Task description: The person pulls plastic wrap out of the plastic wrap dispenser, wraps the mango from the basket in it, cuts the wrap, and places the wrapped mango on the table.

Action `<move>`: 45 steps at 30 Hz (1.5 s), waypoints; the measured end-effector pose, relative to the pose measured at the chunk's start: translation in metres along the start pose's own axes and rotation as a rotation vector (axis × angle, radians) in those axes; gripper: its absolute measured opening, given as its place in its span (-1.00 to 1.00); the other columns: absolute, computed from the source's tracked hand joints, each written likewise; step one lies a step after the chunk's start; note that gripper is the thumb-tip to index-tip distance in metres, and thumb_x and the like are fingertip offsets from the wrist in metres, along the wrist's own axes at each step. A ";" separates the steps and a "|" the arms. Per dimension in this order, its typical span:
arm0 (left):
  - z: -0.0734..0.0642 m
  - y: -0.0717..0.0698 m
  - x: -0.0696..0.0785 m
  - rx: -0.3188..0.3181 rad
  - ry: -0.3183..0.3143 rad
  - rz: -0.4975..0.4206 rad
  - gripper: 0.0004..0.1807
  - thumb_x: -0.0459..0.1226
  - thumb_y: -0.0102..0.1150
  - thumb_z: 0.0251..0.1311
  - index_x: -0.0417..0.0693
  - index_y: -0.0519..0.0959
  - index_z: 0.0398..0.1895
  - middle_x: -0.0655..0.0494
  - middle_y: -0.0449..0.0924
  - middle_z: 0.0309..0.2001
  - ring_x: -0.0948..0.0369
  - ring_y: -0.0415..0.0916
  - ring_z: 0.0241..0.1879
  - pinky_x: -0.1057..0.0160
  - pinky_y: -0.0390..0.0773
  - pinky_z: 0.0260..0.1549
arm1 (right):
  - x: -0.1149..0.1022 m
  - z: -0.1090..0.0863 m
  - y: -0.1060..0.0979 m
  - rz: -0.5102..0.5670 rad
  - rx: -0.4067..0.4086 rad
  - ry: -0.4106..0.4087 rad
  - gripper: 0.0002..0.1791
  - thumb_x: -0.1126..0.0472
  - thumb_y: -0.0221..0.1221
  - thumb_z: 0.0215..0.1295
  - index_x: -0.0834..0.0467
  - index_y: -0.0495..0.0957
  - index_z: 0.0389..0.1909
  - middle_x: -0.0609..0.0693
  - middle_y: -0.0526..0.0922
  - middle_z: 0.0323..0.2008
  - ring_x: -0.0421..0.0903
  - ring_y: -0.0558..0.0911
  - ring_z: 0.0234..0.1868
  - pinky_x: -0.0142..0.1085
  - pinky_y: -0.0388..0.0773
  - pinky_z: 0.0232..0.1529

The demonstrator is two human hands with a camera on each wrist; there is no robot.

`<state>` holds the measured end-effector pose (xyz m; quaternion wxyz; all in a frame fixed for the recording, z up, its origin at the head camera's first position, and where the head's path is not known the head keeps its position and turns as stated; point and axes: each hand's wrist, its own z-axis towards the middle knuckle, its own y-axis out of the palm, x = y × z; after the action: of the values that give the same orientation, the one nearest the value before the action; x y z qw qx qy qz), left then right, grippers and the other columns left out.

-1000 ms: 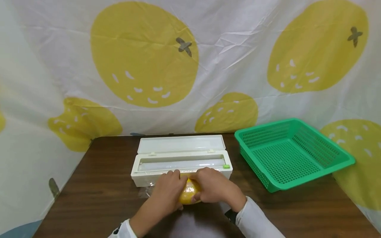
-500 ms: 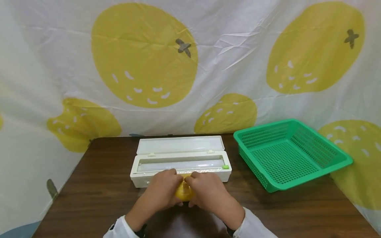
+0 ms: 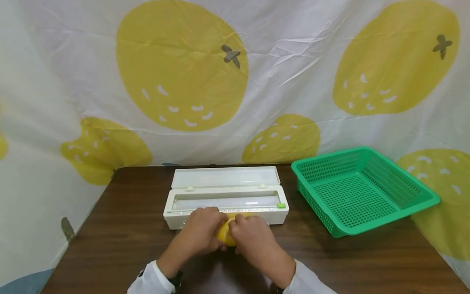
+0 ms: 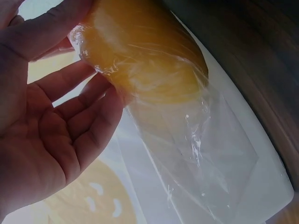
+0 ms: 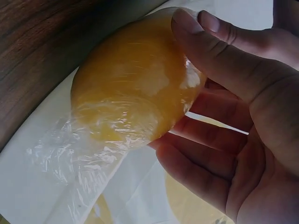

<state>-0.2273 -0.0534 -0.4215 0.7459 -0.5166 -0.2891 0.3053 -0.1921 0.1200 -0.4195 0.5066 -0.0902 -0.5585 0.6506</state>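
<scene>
Both hands hold a smooth, rounded yellow-orange object (image 3: 225, 237), fruit-like in shape, just in front of the white cling film dispenser (image 3: 176, 222). Clear cling film (image 4: 196, 140) covers it, and loose wrinkled film trails from its far side in both wrist views. My left hand (image 3: 202, 232) grips the left side, thumb on the near face and fingers round behind. From the right, my right hand (image 3: 253, 237) pinches it, the thumb (image 5: 187, 21) pressing the film at its end. The two thumbs are close together. Inside the dispenser's trough lies the film roll (image 3: 225, 203).
The dispenser's lid (image 3: 225, 178) stands hinged up at the back, and a small green slider (image 3: 281, 205) sits at its right front. A green mesh basket (image 3: 352, 200) is at the right on the dark wooden table (image 3: 121, 220). A lemon-print cloth (image 3: 286, 81) hangs behind.
My right hand has swung round to lie more in front of the yellow object, and the hands have drawn together. Less of the object shows between them.
</scene>
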 end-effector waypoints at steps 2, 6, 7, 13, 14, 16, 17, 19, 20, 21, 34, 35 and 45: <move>0.001 -0.001 -0.001 -0.016 -0.003 -0.032 -0.49 0.01 0.71 -0.45 0.04 0.68 -0.39 0.27 0.42 -0.57 0.30 0.29 -0.56 0.28 0.29 -0.54 | 0.001 0.001 0.002 0.006 -0.005 0.000 -0.29 -0.29 0.64 -0.54 0.04 0.65 -0.35 -0.11 0.59 -0.48 -0.18 0.56 -0.55 -0.31 0.51 -0.57; 0.001 -0.003 -0.004 -0.041 -0.005 -0.088 -0.50 -0.01 0.68 -0.37 0.02 0.72 -0.28 0.27 0.48 -0.54 0.32 0.31 -0.54 0.28 0.32 -0.52 | 0.004 0.002 0.004 0.045 -0.032 0.003 -0.33 -0.29 0.62 -0.45 0.04 0.67 -0.33 -0.12 0.63 -0.44 -0.19 0.60 -0.50 -0.32 0.55 -0.51; 0.001 -0.003 -0.004 -0.043 -0.004 -0.095 -0.49 -0.02 0.67 -0.35 0.01 0.73 -0.25 0.27 0.50 -0.53 0.32 0.32 -0.53 0.29 0.33 -0.51 | 0.005 0.003 0.004 0.060 -0.043 0.004 -0.34 -0.29 0.62 -0.42 0.04 0.67 -0.31 -0.12 0.65 -0.43 -0.19 0.62 -0.48 -0.31 0.56 -0.49; 0.001 -0.003 -0.007 -0.063 0.013 -0.109 -0.52 -0.05 0.61 -0.21 0.03 0.73 -0.15 0.29 0.53 -0.50 0.32 0.35 -0.50 0.27 0.37 -0.46 | 0.015 0.006 0.006 0.236 -0.133 0.028 -0.46 -0.19 0.60 -0.24 0.04 0.65 -0.31 -0.13 0.67 -0.38 -0.16 0.65 -0.42 -0.28 0.57 -0.48; 0.001 -0.003 -0.007 -0.067 0.018 -0.110 -0.54 -0.05 0.60 -0.19 0.06 0.72 -0.15 0.30 0.51 -0.50 0.32 0.35 -0.50 0.27 0.37 -0.46 | 0.017 0.007 0.006 0.269 -0.140 0.033 -0.48 -0.17 0.60 -0.22 0.03 0.64 -0.32 -0.13 0.66 -0.39 -0.15 0.64 -0.43 -0.27 0.57 -0.48; 0.001 -0.003 -0.008 -0.075 0.023 -0.111 -0.59 -0.05 0.57 -0.14 0.10 0.71 -0.17 0.33 0.48 -0.52 0.33 0.35 -0.50 0.27 0.36 -0.46 | 0.020 0.007 0.007 0.325 -0.142 0.040 -0.52 -0.13 0.60 -0.21 0.02 0.63 -0.35 -0.13 0.65 -0.42 -0.14 0.62 -0.45 -0.26 0.56 -0.46; 0.001 -0.003 -0.008 -0.080 0.024 -0.113 -0.62 -0.04 0.56 -0.12 0.13 0.70 -0.19 0.34 0.46 -0.54 0.33 0.34 -0.51 0.27 0.36 -0.46 | 0.021 0.007 0.007 0.343 -0.143 0.040 -0.53 -0.12 0.60 -0.20 0.02 0.63 -0.35 -0.13 0.63 -0.43 -0.14 0.61 -0.45 -0.26 0.55 -0.45; 0.001 -0.003 -0.008 -0.090 0.021 -0.127 -0.66 -0.05 0.54 -0.08 0.15 0.69 -0.21 0.35 0.44 -0.55 0.32 0.33 -0.52 0.28 0.35 -0.48 | 0.024 0.007 0.008 0.365 -0.137 0.034 -0.55 -0.09 0.60 -0.19 0.02 0.63 -0.35 -0.13 0.63 -0.44 -0.14 0.58 -0.45 -0.26 0.54 -0.43; 0.000 -0.003 -0.008 -0.091 0.020 -0.134 -0.67 -0.05 0.53 -0.07 0.15 0.68 -0.21 0.35 0.44 -0.55 0.32 0.34 -0.53 0.29 0.35 -0.49 | 0.024 0.007 0.008 0.376 -0.135 0.030 -0.55 -0.08 0.60 -0.19 0.02 0.64 -0.35 -0.13 0.64 -0.43 -0.15 0.57 -0.45 -0.27 0.54 -0.42; -0.001 -0.003 -0.007 -0.086 0.019 -0.139 -0.67 -0.06 0.53 -0.06 0.14 0.67 -0.22 0.34 0.46 -0.55 0.31 0.35 -0.52 0.29 0.36 -0.49 | 0.025 0.007 0.009 0.385 -0.134 0.027 -0.56 -0.06 0.61 -0.19 0.02 0.64 -0.34 -0.13 0.65 -0.41 -0.15 0.56 -0.44 -0.27 0.53 -0.42; -0.018 0.006 0.026 0.196 0.044 0.371 -0.07 0.12 0.76 -0.69 0.05 0.45 -0.12 0.10 0.40 -0.28 0.12 0.41 -0.31 0.19 0.36 -0.41 | 0.038 0.010 0.007 0.544 -0.226 0.031 -0.65 0.01 0.54 -0.02 -0.04 0.66 -0.23 -0.22 0.61 -0.49 -0.20 0.50 -0.45 -0.29 0.47 -0.39; -0.018 0.009 0.026 0.205 0.039 0.393 -0.02 0.10 0.78 -0.74 0.05 0.42 -0.11 0.09 0.38 -0.28 0.11 0.40 -0.32 0.19 0.33 -0.42 | 0.039 0.010 0.007 0.558 -0.236 0.028 -0.66 0.01 0.54 -0.01 -0.03 0.66 -0.23 -0.23 0.59 -0.50 -0.22 0.49 -0.46 -0.30 0.46 -0.39; -0.011 0.022 0.019 0.424 0.131 0.411 -0.37 -0.36 0.57 -0.51 0.03 0.44 -0.24 0.09 0.36 -0.39 0.12 0.38 -0.46 0.23 0.32 -0.48 | 0.046 0.009 0.008 0.613 -0.231 0.011 -0.68 -0.02 0.49 0.07 -0.04 0.67 -0.19 -0.25 0.58 -0.48 -0.25 0.48 -0.45 -0.32 0.45 -0.36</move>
<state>-0.2101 -0.0399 -0.4438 0.7767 -0.4155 -0.0594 0.4696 -0.2239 0.1505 -0.4024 0.2765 -0.3146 -0.5728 0.7047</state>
